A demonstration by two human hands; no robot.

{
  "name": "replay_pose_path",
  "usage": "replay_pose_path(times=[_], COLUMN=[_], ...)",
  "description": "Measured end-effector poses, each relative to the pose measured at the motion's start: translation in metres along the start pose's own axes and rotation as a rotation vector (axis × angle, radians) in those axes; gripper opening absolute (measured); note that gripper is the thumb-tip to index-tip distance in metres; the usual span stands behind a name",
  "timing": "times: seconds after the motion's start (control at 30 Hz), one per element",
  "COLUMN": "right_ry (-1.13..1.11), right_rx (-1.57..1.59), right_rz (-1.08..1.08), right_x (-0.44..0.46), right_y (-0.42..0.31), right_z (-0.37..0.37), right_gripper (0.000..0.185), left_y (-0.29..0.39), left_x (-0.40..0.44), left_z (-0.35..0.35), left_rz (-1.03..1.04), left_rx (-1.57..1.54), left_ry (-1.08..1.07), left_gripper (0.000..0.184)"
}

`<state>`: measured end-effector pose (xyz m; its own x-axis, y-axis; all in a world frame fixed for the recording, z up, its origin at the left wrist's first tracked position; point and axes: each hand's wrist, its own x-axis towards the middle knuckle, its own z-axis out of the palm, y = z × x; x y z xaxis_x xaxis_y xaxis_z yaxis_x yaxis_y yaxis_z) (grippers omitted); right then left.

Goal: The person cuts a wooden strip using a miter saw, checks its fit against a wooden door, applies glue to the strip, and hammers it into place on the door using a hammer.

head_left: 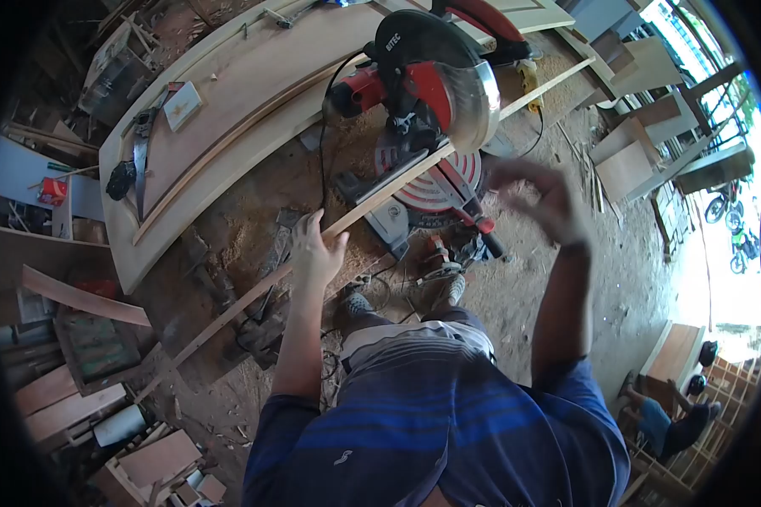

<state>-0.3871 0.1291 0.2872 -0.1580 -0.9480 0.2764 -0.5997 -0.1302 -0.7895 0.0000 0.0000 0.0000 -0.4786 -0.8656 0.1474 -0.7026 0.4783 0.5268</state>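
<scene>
A long, thin wooden strip (372, 201) lies slantwise across the bed of a red and black miter saw (435, 93). My left hand (314, 252) grips the strip to the left of the saw, its fingers on the far side and thumb on the near side. The blade guard stands over the strip, so part of it is hidden. To the right of the saw's round base, my right hand (543, 203) is raised in the air, blurred by motion. Its thumb and curved fingers are apart, with nothing visible between them.
Behind the saw lies a large wooden door panel (254, 93), with a handsaw (141, 160) on it. A power tool (440, 260) rests on the floor near my feet. Wood offcuts crowd the left side; boards (638, 152) lean at right. Another person (672, 422) is at lower right.
</scene>
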Motion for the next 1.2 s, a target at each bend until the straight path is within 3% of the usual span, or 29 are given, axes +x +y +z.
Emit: replay_pose_path(times=[0.03, 0.07, 0.1, 0.17, 0.2, 0.27, 0.3, 0.4, 0.5, 0.63, 0.77, 0.83, 1.03, 1.07, 1.13, 1.2], right_ry=[-0.015, 0.079, 0.234, 0.298, 0.127, -0.054, -0.072, -0.170, -0.130, 0.151, 0.239, 0.266, 0.289, 0.270, 0.080, 0.041], right_rx=[-0.009, 0.028, 0.169, -0.097, -0.103, -0.435, -0.770, -0.889, -0.877, -0.657, -0.460, -0.292, -0.088, -0.199, -0.324, -0.158], right_rz=[-0.008, -0.050, -0.124, -0.286, -0.184, -0.003, 0.092, -0.056, -0.188, -0.089, -0.109, 0.021, 0.103, 0.195, 0.287, 0.401], right_x=[0.003, 0.041, 0.073, 0.152, 0.164, 0.208, 0.244, 0.286, 0.268, 0.191, 0.096, 0.062, 0.020, 0.026, 0.055, 0.087], right_y=[0.000, -0.039, -0.027, -0.014, -0.028, -0.029, -0.005, 0.069, 0.086, 0.093, 0.089, 0.102, 0.132, 0.127, 0.112, 0.105], right_z=[-0.004, -0.009, -0.020, -0.037, -0.049, -0.042, -0.028, -0.012, -0.018, -0.026, -0.024, -0.016, -0.012, -0.023, -0.052, -0.050], right_gripper=[0.034, 0.030, 0.026, 0.035, 0.054, 0.057, 0.041, 0.040, 0.032, 0.038, 0.035, 0.039, 0.043, 0.043, 0.042, 0.041], left_y=[0.022, 0.037, 0.044, 0.079, 0.094, 0.083, 0.079, 0.092, 0.098, 0.091, 0.090, 0.093, 0.093, 0.092, 0.090, 0.089], left_x=[0.005, 0.010, 0.036, 0.048, 0.054, 0.066, 0.068, 0.071, 0.066, 0.065, 0.065, 0.064, 0.062, 0.062, 0.063, 0.062], left_z=[0.004, 0.011, -0.001, 0.035, 0.052, 0.077, 0.084, 0.081, 0.078, 0.082, 0.084, 0.085, 0.091, 0.091, 0.091, 0.089], left_rz=[0.041, 0.078, 0.127, 0.141, 0.132, 0.096, 0.077, 0.065, 0.039, 0.030, 0.012, -0.030, -0.068, -0.065, -0.051, -0.035], left_rx=[-0.016, -0.030, 0.072, 0.047, 0.024, -0.003, -0.020, 0.004, -0.012, 0.009, 0.032, 0.056, 0.092, 0.086, 0.085, 0.090], left_ry=[0.070, 0.143, 0.180, 0.246, 0.306, 0.274, 0.249, 0.344, 0.374, 0.357, 0.341, 0.311, 0.296, 0.298, 0.310, 0.317], left_gripper=[0.089, 0.088, 0.087, 0.084, 0.075, 0.071, 0.068, 0.060, 0.056, 0.056, 0.055, 0.055, 0.058, 0.059, 0.058, 0.058])
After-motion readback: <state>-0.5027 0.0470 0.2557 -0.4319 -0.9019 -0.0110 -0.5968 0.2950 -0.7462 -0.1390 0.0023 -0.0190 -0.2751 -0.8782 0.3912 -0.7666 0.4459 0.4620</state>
